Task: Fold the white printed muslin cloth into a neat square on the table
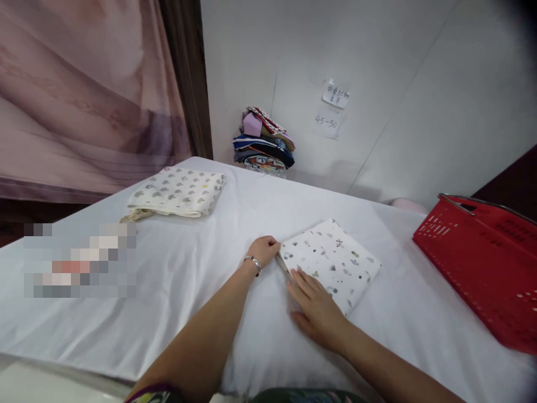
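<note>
A folded white cloth point(335, 258) with small printed leaves lies on the white-covered table point(201, 274). My left hand point(263, 250), with a bracelet at the wrist, is closed at the cloth's near-left corner and pinches its edge. Flat on the table lies my right hand point(315, 309), fingers stretched out, their tips touching the cloth's near edge. A second folded cloth point(178, 192) with grey spots lies at the table's far left.
A red plastic basket point(482, 263) stands at the right edge of the table. A stack of folded coloured cloths point(263, 143) sits at the far edge against the white wall, beside a pink curtain point(84, 95). Two paper notes point(331, 109) hang on the wall.
</note>
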Tool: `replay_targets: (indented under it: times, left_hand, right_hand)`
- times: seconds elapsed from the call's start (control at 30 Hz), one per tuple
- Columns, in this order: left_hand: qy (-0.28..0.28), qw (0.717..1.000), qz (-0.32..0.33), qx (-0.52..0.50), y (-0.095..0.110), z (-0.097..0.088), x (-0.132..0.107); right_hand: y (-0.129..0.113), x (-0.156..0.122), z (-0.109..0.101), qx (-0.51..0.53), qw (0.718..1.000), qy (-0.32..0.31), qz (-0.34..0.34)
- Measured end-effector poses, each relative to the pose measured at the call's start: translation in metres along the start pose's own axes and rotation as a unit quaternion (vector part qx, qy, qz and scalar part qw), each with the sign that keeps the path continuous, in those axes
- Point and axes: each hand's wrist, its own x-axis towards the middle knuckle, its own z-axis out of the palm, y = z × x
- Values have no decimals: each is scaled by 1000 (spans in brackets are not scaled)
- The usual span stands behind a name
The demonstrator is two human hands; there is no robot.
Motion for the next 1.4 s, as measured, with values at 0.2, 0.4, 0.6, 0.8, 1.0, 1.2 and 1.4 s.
replay_targets:
  times: [0.2, 0.4, 0.6, 0.8, 1.0, 1.2, 1.4]
  left_hand:
    - [10, 1000, 6, 14, -3, 2, 0]
    - [14, 1000, 4, 21, -1, 2, -1]
    - [35, 999, 30, 20, 2, 3, -5]
    - [120, 952, 270, 80, 15, 12, -20]
    - [-5, 908, 377, 182, 24, 32, -39]
    - [-48, 919, 322, 223, 19, 34, -36]
    - [-48, 921, 317, 220, 19, 35, -36]
  right_hand:
    - [-3, -25, 11, -43, 998, 35, -3]
    - [-5, -22, 14, -72, 997, 35, -5]
    - [-7, -22, 16, -73, 996, 56, -3]
    - [-5, -23, 19, -76, 995, 57, -2]
    - [-2, -23, 20, -78, 996, 45, -4]
    - [-5, -22, 19, -61, 997, 35, 6]
    - [0, -22, -2, 86, 996, 22, 12]
